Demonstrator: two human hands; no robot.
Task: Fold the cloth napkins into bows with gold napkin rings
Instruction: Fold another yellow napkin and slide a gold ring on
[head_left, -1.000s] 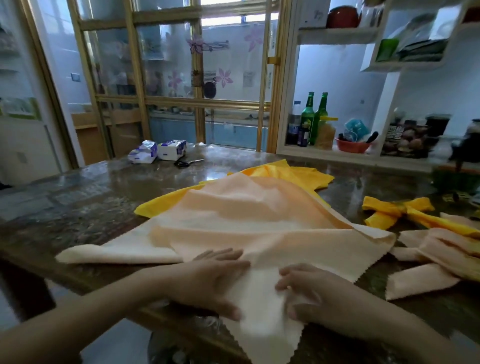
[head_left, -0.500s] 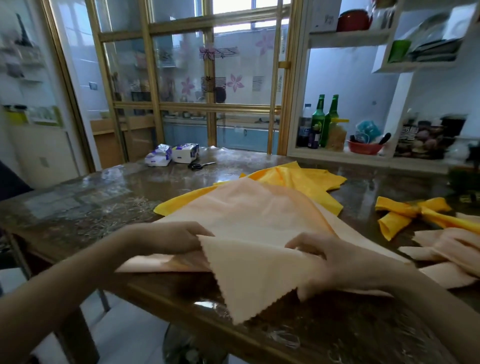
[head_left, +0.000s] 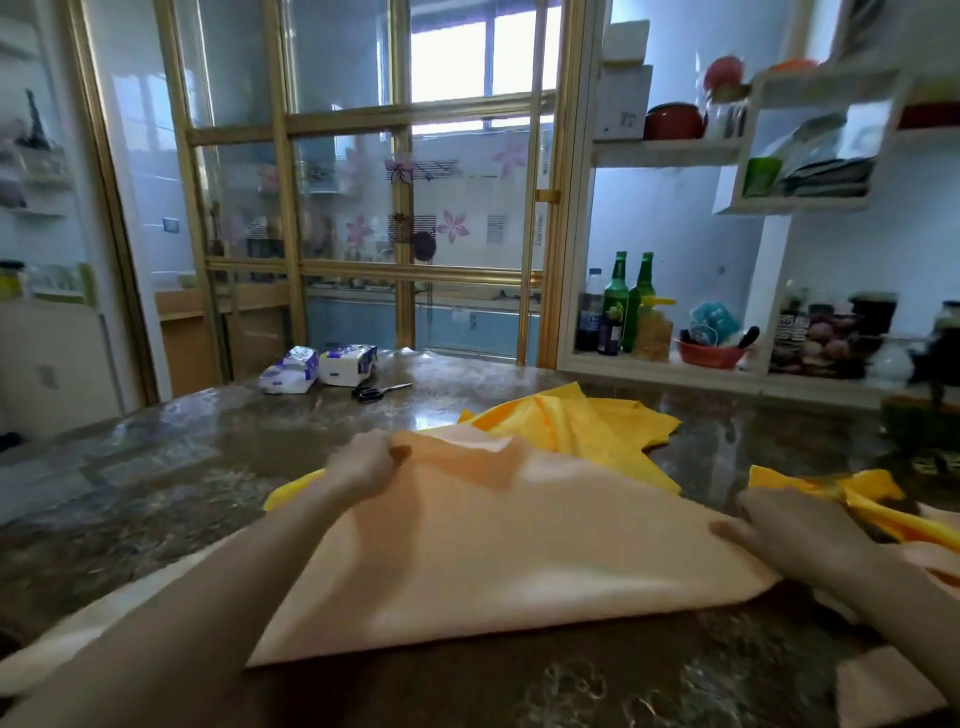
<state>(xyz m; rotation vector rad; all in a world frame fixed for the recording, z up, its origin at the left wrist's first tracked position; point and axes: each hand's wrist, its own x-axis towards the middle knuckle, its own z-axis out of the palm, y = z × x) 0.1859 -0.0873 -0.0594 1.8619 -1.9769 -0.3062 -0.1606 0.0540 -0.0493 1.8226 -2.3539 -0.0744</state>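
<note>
A large peach cloth napkin (head_left: 498, 561) lies folded over on the dark marble table (head_left: 171, 483). My left hand (head_left: 363, 462) pinches its far corner, carried up and away from me. My right hand (head_left: 795, 540) grips the napkin's right corner at the table. A yellow napkin (head_left: 587, 426) lies spread under and behind the peach one. At the right, a finished yellow bow (head_left: 852, 493) rests on the table, partly behind my right hand. No gold ring is clearly visible.
More peach cloth (head_left: 930, 556) sits at the right edge. Two tissue packs (head_left: 319, 366) and black scissors (head_left: 376, 391) lie at the table's far side. Behind stand a gold-framed glass door and shelves with green bottles (head_left: 628, 301).
The near corner hanging over the table edge has been lifted and carried to the far side, folding the napkin over. My hands moved apart, left one forward, right one out to the right.
</note>
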